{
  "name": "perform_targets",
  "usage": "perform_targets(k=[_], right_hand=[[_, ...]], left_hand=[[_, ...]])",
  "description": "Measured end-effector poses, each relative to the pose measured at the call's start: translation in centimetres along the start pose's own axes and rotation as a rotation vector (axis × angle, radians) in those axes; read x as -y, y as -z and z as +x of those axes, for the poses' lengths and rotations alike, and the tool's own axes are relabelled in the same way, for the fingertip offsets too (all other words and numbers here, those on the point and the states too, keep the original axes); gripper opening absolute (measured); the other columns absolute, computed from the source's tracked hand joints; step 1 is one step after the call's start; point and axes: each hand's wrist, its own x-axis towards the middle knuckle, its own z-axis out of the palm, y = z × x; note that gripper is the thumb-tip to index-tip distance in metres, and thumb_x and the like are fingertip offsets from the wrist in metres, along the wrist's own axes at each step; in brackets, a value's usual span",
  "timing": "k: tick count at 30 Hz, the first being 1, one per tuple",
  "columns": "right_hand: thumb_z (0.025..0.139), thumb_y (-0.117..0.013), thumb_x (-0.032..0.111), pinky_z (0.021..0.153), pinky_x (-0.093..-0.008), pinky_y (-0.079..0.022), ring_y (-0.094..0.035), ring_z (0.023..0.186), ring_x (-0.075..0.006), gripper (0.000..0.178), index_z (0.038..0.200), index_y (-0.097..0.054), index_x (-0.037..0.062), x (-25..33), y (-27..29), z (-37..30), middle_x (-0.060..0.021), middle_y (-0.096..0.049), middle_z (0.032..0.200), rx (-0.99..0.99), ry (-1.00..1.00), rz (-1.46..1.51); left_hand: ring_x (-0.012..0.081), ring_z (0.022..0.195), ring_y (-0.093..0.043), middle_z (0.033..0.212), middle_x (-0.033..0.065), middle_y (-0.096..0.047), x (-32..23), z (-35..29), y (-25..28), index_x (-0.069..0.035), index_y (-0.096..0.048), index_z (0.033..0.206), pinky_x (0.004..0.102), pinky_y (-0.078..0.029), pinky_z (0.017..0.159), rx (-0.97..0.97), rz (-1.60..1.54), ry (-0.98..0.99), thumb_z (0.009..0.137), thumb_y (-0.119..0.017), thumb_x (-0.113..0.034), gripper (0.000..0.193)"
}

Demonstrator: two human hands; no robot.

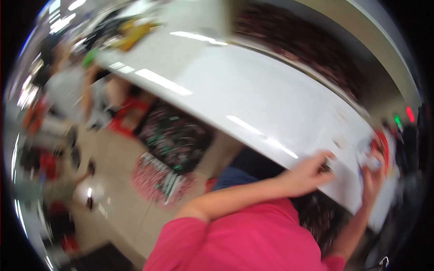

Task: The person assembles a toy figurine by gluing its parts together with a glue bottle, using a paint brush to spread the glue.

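Note:
My left hand (311,175) hangs over the near edge of the white table (217,86), toward its right end. Its fingers are curled together around a small dark and pale item (326,165) too blurred to name. Farther right, my right hand (373,177) is closed at the fingertips on something whitish that motion smears. Right beside it is a red looped object (382,145), perhaps cord; whether the hand touches it I cannot tell. A few small pale bits (337,143) lie on the tabletop just beyond my left hand.
Below the table's near edge, a dark crate (174,135) holds tangled pieces, with a pink bundle (156,178) beside it on the floor. A long bin of brownish pieces (298,40) lies behind the table. A person in grey (68,90) is at the far left, near red stools.

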Motion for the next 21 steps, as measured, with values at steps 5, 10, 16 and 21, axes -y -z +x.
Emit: perform_targets(k=[5, 10, 16, 21], right_hand=[[0.064, -0.076, 0.000, 0.080, -0.0319, -0.043, -0.055, 0.089, -0.0217, 0.034, 0.094, -0.060, 0.0032, 6.8, -2.1, -0.2, -0.0073, -0.059, 0.093, 0.038, 0.134, -0.111], [0.060, -0.085, 0.013, 0.066, -0.0297, -0.046, -0.056, 0.075, -0.0193, 0.041, 0.092, -0.062, 0.0053, 7.5, -0.2, -3.2, -0.0046, -0.063, 0.086, 0.038, 0.173, -0.169], [0.063, -0.082, 0.036, 0.062, -0.0283, -0.041, -0.053, 0.070, -0.0178, 0.046, 0.091, -0.062, 0.0053, 6.6, -0.8, -4.8, -0.0037, -0.060, 0.079, 0.035, 0.155, -0.155], [0.066, -0.078, 0.048, 0.060, -0.0274, -0.038, -0.050, 0.067, -0.0165, 0.051, 0.088, -0.061, 0.0058, 6.8, -1.9, -4.3, -0.0023, -0.058, 0.075, 0.048, 0.189, -0.193]], left_hand=[[0.0082, 0.081, -0.051, 0.096, 0.0034, -0.053, -0.9, -0.7, 2.6, -0.007, -0.041, 0.135, 0.0224, -0.045, 0.071, 0.042, -0.063, 0.059, 0.085, -0.066, -0.009, 0.056], [0.0095, 0.094, -0.052, 0.115, 0.0061, -0.052, -0.7, 0.0, 2.0, -0.005, -0.038, 0.134, 0.0244, -0.044, 0.087, 0.198, -0.186, 0.083, 0.087, -0.062, -0.004, 0.052], [0.0097, 0.102, -0.046, 0.120, 0.0062, -0.050, 0.0, -0.7, 2.9, -0.006, -0.042, 0.130, 0.0252, -0.041, 0.091, 0.231, -0.252, 0.104, 0.086, -0.064, -0.004, 0.049], [0.0097, 0.092, -0.048, 0.119, 0.0057, -0.053, -0.2, -1.1, 3.6, -0.004, -0.046, 0.130, 0.0224, -0.042, 0.083, 0.158, -0.256, 0.184, 0.080, -0.073, -0.020, 0.059]])
